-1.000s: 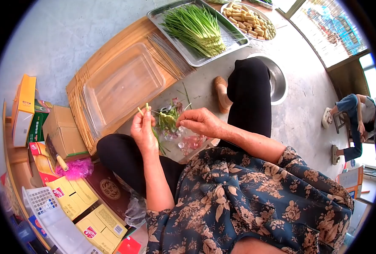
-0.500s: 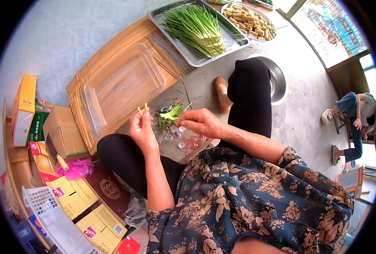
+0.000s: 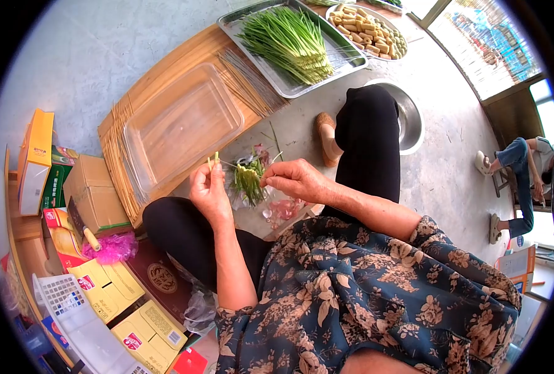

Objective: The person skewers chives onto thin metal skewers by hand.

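My left hand point(image 3: 209, 190) is closed, with short pale-green chive stalks point(image 3: 214, 159) upright between thumb and fingers. A thin skewer point(image 3: 228, 164) runs from there toward my right hand point(image 3: 300, 182), its fingers pinched together at the skewer's other end. Between the hands, a bunch of cut chives point(image 3: 248, 184) hangs from the skewer, its leaves pointing down. How my right fingertips grip the skewer is partly hidden. Under the hands lie plant scraps and pinkish peelings point(image 3: 284, 210). Beyond them, a clear plastic tray point(image 3: 183, 128) rests on a wooden board point(image 3: 158, 78).
Loose skewers point(image 3: 252, 81) lie on the board beside a metal tray point(image 3: 227, 23) of chives. Behind is a plate of brown rolls point(image 3: 361, 31). A steel basin point(image 3: 414, 121) stands by my knee. Boxes point(image 3: 99, 193) line the left; another person point(image 3: 520, 168) sits at right.
The chive bunch on the skewer has turned, its leaves swinging from up and sideways to hanging down. Both my hands stay nearly in place. The other person's hand has moved.
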A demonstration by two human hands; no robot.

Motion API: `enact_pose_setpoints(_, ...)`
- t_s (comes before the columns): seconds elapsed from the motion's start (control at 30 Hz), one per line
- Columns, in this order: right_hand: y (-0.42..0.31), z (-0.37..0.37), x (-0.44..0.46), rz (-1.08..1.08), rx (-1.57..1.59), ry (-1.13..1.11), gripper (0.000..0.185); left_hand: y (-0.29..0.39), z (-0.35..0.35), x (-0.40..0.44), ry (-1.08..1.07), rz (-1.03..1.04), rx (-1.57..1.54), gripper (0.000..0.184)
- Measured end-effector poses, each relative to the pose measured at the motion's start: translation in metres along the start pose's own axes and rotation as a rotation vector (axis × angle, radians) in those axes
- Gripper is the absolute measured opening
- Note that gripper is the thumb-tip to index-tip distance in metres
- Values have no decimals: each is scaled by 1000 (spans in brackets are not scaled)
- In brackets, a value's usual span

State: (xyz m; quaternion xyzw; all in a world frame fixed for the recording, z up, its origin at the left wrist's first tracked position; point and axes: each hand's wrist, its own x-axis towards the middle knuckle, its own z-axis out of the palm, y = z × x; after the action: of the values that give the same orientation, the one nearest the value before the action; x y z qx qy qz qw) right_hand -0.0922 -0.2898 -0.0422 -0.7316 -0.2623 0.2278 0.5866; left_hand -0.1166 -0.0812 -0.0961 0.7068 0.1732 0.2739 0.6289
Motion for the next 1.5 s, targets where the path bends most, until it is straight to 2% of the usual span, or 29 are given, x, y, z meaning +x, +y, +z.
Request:
enact_pose_setpoints(0.13, 3, 2, 2, -23, -12, 35, 19, 8, 5, -5, -50, 125, 59, 7)
enact_pose_setpoints(0.2, 2, 1, 3, 56, 8, 54, 19, 13, 9, -8, -192, 112, 127, 8)
enact_pose_setpoints(0.23, 3, 1, 4, 56, 8, 54, 19, 13, 10, -9, -221, -21, 51, 10)
enact_pose_setpoints(0.37, 9, 0, 5, 53, -10, 89, 18, 8, 9, -5, -232, -56, 4, 16)
enact_pose_setpoints(0.43, 13, 0, 5, 47, 1, 85, 18, 8, 5, -3, -155, -278, -147, 20)
enact_pose_setpoints(0.5, 14, 2, 4, -81, 23, 68, 19, 8, 1, -2, -153, -282, -135, 22)
enact_pose_setpoints(0.6, 2, -1, 1, 6, 23, -2, 20, 13, 0, -2, -158, -279, -124, 24)
enact_pose_setpoints(0.97, -1, -2, 0, 1, 14, -18, 19, 19, 0, -3, -267, -325, -268, 25)
enact_pose_setpoints(1.5, 3, 0, 1, -14, -4, -4, 20, 19, 0, -3, -278, -337, -262, 25)
